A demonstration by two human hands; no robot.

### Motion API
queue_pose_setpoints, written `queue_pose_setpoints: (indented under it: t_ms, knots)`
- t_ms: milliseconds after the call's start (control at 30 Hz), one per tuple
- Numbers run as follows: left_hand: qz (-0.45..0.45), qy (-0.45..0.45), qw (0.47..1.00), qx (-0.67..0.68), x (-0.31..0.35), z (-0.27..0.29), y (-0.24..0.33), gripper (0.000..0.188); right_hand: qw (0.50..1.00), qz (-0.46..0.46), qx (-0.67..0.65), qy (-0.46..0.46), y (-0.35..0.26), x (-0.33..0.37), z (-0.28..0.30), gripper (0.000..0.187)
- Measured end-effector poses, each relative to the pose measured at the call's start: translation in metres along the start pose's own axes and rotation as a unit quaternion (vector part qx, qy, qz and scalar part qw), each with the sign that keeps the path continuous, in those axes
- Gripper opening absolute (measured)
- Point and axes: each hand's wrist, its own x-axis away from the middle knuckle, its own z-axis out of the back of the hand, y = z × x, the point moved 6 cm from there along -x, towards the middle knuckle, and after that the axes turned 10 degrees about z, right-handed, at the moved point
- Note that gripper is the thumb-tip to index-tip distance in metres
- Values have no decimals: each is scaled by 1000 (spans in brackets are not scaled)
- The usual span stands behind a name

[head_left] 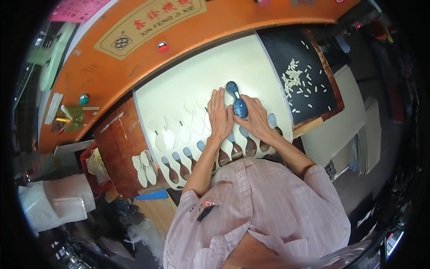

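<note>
Here, left hand [219,114] flat and open on cream sheet [188,85], right hand [255,117] beside blue cutting die [237,101], its grip unclear.

A brown wooden bench [117,148] carries a large cream sheet [201,76] that covers most of its top. The near part of the sheet is full of sole-shaped holes in rows, and the bench shows dark through them. A blue sole-shaped cutter [237,99] lies on the sheet beside the holes. On the bare wood to the left, a small pile of cream cut-out soles [144,167] rests. To the right lies a black mat [295,58] strewn with small white strips [296,78].
</note>
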Motion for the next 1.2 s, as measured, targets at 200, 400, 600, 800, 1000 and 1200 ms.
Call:
queue_pose_setpoints:
  t_ms: [200,400,600,800,1000,1200]
  knots:
    - [41,-45,992,-107,14,-2,-17,67,989,-57,-137,-25,5,5,-2,70]
    - [60,-47,990,-119,16,-1,-14,68,783,-323,-530,39,50,6,3,59]
    - [71,-35,987,-140,21,-5,-19,69,638,-253,-671,278,62,28,123,52]
    - [54,-30,988,-138,16,-8,-15,68,430,-272,-802,314,73,89,142,55]
    - [58,-24,988,-138,15,-9,-14,67,477,-433,-667,374,91,113,132,48]
    - [47,-20,989,-141,16,-12,-15,67,572,-92,-741,340,52,88,241,61]
